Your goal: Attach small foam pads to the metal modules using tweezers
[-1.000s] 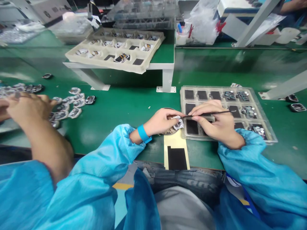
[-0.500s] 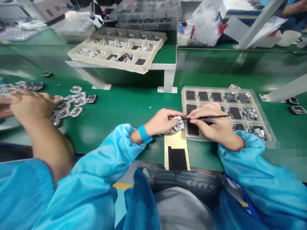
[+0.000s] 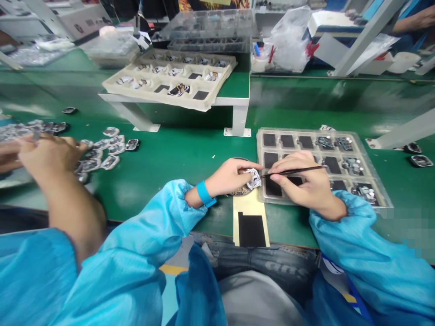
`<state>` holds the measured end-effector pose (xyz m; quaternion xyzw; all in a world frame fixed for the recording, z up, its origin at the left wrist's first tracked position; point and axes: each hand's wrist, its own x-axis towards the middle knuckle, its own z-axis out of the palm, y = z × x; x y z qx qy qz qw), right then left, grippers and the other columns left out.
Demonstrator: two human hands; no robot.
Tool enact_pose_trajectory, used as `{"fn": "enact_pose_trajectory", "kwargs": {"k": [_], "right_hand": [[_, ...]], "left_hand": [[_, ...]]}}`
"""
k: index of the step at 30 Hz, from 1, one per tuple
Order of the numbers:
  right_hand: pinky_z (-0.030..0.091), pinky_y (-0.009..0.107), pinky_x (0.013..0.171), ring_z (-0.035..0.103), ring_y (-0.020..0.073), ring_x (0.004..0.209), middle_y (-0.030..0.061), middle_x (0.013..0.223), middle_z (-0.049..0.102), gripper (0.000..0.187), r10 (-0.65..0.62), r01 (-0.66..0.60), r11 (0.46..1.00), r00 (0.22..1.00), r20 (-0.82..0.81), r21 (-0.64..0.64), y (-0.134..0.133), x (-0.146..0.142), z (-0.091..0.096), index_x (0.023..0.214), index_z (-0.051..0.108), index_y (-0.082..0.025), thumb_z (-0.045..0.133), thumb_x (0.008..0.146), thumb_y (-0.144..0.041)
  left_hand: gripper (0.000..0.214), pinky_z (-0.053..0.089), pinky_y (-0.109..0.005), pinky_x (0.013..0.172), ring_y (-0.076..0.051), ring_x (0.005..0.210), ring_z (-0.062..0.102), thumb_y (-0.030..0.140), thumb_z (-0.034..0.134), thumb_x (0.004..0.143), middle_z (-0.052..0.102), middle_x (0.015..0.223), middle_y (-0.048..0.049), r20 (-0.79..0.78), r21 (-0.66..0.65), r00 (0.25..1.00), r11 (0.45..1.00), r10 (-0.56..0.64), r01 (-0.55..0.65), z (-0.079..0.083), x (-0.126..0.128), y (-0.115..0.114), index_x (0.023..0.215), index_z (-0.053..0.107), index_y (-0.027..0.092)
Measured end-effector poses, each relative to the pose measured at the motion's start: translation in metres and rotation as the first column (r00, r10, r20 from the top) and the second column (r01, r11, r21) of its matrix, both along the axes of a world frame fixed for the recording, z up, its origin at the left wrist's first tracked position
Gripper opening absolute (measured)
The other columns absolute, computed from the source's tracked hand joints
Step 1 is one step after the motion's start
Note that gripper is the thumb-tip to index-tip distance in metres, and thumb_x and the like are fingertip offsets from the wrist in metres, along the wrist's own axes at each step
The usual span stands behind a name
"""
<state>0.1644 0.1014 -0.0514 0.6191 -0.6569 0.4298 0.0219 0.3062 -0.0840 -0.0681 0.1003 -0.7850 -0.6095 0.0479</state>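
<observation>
Between thumb and fingers, my left hand (image 3: 233, 176) grips a small white plastic housing (image 3: 254, 179) with cut-outs. It is held above a round dish (image 3: 242, 192) of tiny bits, mostly covered by the hand. My right hand (image 3: 302, 181) pinches dark tweezers (image 3: 302, 170), their tips pointing left at the housing's right edge. Whether the tips touch it I cannot tell. Beneath the right hand lies a clear compartment tray (image 3: 375, 181) with black pads and several small circuit assemblies. A yellow sheet bearing a black rectangle (image 3: 251, 230) lies at the table's front edge.
A raised stand (image 3: 239, 106) carries a cream tray (image 3: 204, 103) of assembled parts. On the left, a co-worker's hands (image 3: 50, 154) work beside a pile of white housings (image 3: 110, 162). Dark frames (image 3: 421, 160) lie at the far right, near a metal post (image 3: 394, 136).
The tweezer tips have shifted from over the housing to its right edge. My left hand keeps hold of the housing. The whole view has shifted slightly.
</observation>
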Motion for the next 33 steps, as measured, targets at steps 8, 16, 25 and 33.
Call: {"fn": "enact_pose_trajectory", "kwargs": {"k": [8, 16, 25, 33], "right_hand": [[0.049, 0.046, 0.093, 0.069, 0.0209, 0.086, 0.0003, 0.093, 0.076, 0.007, -0.024, 0.024, 0.997, 1.0, 0.003, 0.073, -0.001, 0.001, -0.001, 0.094, 0.07, -0.026, 0.074, 0.089, -0.03], [0.059, 0.036, 0.091, 0.072, 0.0195, 0.095, 0.0038, 0.099, 0.076, 0.019, -0.016, -0.105, 0.963, 0.897, 0.441, 0.248, 0.0, -0.015, 0.004, 0.092, 0.072, -0.021, 0.073, 0.091, -0.041], [0.058, 0.033, 0.079, 0.069, 0.0166, 0.08, 0.005, 0.086, 0.07, 0.044, 0.053, -0.134, 0.989, 0.696, 0.716, 0.056, 0.008, -0.049, 0.022, 0.081, 0.051, -0.02, 0.056, 0.096, -0.062], [0.047, 0.035, 0.073, 0.065, 0.0263, 0.083, 0.0126, 0.087, 0.072, 0.039, -0.75, 0.727, 0.485, 0.632, -0.197, 0.487, 0.039, -0.138, 0.021, 0.098, 0.078, -0.018, 0.067, 0.085, -0.053]], "left_hand": [[0.041, 0.057, -0.026, 0.088, -0.022, 0.104, 0.07, 0.008, 0.062, 0.08, 0.075, 0.117, -0.0114, 0.008, -0.01, 1.0, 1.0, 0.0, 0.0, 0.0, 0.0, 0.001, 0.118, 0.077, 0.01], [0.036, 0.057, -0.028, 0.09, -0.022, 0.104, 0.071, 0.012, 0.063, 0.082, 0.076, 0.115, -0.0096, -0.03, 0.006, 0.999, 0.999, -0.033, 0.033, 0.0, 0.002, -0.003, 0.114, 0.079, 0.013], [0.03, 0.058, -0.029, 0.086, -0.019, 0.092, 0.073, 0.026, 0.077, 0.079, 0.077, 0.104, -0.0088, 0.011, 0.184, 0.998, 0.981, 0.061, -0.062, 0.005, 0.0, -0.008, 0.107, 0.075, 0.014], [0.039, 0.04, -0.018, 0.049, -0.008, 0.055, 0.052, 0.035, 0.081, 0.079, 0.071, 0.076, -0.0044, 0.048, 0.254, 0.995, 0.963, 0.084, -0.094, 0.001, -0.001, -0.006, 0.112, 0.077, 0.015]]}}
